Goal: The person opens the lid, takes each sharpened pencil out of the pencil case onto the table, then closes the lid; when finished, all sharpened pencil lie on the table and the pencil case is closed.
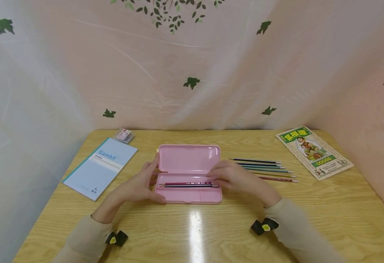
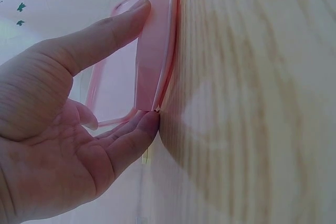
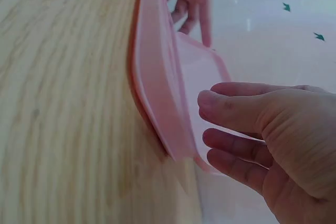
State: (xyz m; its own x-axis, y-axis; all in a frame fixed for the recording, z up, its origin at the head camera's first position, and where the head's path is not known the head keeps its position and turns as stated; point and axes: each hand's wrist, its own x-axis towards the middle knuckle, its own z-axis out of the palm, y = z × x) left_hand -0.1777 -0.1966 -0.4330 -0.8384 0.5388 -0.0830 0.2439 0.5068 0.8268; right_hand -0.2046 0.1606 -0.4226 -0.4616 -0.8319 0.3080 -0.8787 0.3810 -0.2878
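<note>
A pink pencil case (image 1: 189, 149) lies open on the table, its lid laid back. In its long compartment are a red pencil (image 1: 185, 183) and a dark pencil (image 1: 183, 186), side by side. My left hand (image 1: 140, 184) holds the case at its left end, thumb on the front wall (image 2: 152, 40) and fingertips (image 2: 149, 123) at the lower corner. Over the right end of the case is my right hand (image 1: 231, 177), fingers loosely bent. Nothing shows between its thumb and fingers in the right wrist view, where the lid (image 3: 199, 69) stands behind them.
Several pencils (image 1: 267, 168) lie to the right of the case, partly behind the right hand. A blue notebook (image 1: 101, 166) and a small clear box (image 1: 125, 135) are at the left. A green-and-cream printed booklet (image 1: 315, 151) lies at the far right. A patterned curtain (image 1: 192, 106) hangs behind the table.
</note>
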